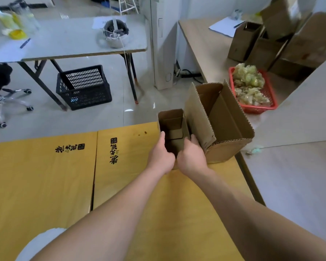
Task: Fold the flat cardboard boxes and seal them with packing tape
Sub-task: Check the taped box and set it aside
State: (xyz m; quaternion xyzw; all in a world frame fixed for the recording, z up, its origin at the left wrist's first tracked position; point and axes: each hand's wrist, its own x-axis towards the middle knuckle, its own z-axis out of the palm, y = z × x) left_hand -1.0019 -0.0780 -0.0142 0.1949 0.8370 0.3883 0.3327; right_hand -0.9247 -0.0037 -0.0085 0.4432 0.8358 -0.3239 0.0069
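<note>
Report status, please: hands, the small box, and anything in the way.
Left hand and right hand both hold the small box at its near wall. Box upright, top open, no tape seen. Bigger box stands close on its right.

Arms: bare, extended forward, converging.
Left hand: thumb up, fingers hooked over small box rim.
Right hand: same grip, just beside.

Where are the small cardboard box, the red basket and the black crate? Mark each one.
small cardboard box (172,117): head view, inner far wall.
red basket (257,110): head view, near rim.
black crate (90,98): head view, front wall.
</note>
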